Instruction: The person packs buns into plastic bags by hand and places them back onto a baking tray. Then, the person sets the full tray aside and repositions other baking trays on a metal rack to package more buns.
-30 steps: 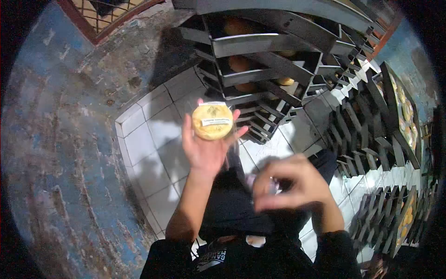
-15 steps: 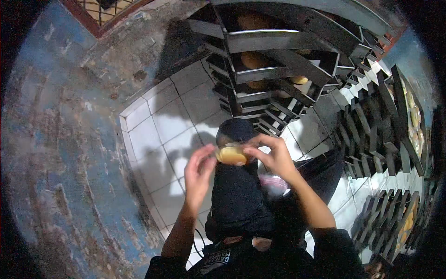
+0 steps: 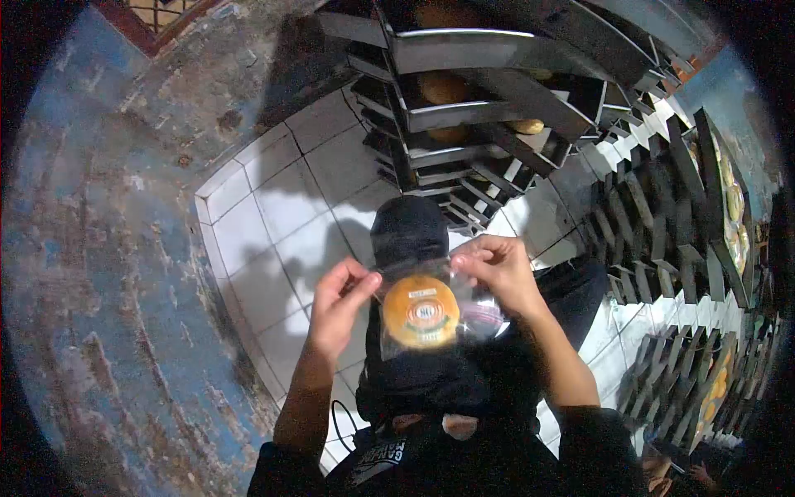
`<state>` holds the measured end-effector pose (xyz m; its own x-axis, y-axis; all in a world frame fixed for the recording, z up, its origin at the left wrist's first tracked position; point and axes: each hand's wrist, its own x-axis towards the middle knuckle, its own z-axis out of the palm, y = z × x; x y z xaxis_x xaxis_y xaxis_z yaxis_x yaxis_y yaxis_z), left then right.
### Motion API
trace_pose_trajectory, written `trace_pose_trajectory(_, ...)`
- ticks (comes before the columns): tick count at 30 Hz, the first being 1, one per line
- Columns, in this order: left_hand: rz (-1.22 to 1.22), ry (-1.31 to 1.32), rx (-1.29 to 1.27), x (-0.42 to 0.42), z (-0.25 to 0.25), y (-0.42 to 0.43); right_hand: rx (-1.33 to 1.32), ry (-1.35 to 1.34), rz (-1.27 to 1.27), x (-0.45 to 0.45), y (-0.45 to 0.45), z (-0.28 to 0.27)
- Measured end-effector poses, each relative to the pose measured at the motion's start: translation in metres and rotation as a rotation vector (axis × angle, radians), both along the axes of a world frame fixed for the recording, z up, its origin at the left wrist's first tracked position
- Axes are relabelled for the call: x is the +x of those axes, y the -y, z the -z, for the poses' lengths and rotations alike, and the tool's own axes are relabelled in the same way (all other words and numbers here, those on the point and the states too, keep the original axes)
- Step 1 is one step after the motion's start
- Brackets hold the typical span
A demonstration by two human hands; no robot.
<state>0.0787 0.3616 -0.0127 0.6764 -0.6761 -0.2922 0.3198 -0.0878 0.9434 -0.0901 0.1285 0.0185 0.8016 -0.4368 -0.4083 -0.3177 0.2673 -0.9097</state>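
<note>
A round golden bun [image 3: 420, 312] sits inside a clear plastic bag [image 3: 393, 346] with a printed logo on its face. My left hand [image 3: 338, 305] pinches the bag's upper left corner between thumb and fingers. At the upper right corner, my right hand [image 3: 501, 275] is closed on the same bag, its fingertips partly curled. The bag hangs flat above my dark-clothed leg [image 3: 410, 228], logo side towards me. Just right of the bun lies a clear packet with pink stripes [image 3: 483, 316], partly hidden by my right hand and the bag.
Tall stacks of dark trays [image 3: 472, 54] stand ahead, with buns [image 3: 526, 127] on some. More stacked trays [image 3: 646, 240] are at the right, holding wrapped bread [image 3: 735, 203]. White floor tiles [image 3: 265, 211] meet a worn blue wall [image 3: 108, 273]. Part of another person [image 3: 658, 476] shows at lower right.
The bagged bun has turned from edge-on to face me, showing its logo, and hangs lower. Both hands now hold the bag's top corners. The view has shifted slightly.
</note>
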Motion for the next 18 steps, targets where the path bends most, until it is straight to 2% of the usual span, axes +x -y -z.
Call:
trace_pose_trajectory(1, 0.000, -0.005, 0.005, 0.000, 0.005, -0.005, -0.102, 0.075, 0.018, 0.001, -0.001, 0.010)
trace_pose_trajectory(3, 0.083, 0.205, -0.166, 0.001, 0.013, -0.009, -0.368, 0.221, 0.019, -0.005, -0.002, 0.020)
trace_pose_trajectory(4, 0.100, 0.282, -0.137, -0.004, 0.012, -0.014, -0.422, 0.238, -0.009, -0.013, -0.003, 0.029)
trace_pose_trajectory(6, 0.103, 0.223, -0.086, -0.015, 0.044, -0.028, -0.473, 0.277, -0.029, -0.025, -0.011, 0.053)
trace_pose_trajectory(11, 0.109, 0.023, 0.224, -0.035, 0.064, -0.036, -0.231, 0.037, 0.006, -0.043, -0.028, 0.081)
trace_pose_trajectory(18, 0.129, -0.098, 0.263, -0.030, 0.070, -0.022, 0.107, -0.192, -0.126, -0.031, -0.005, 0.090)
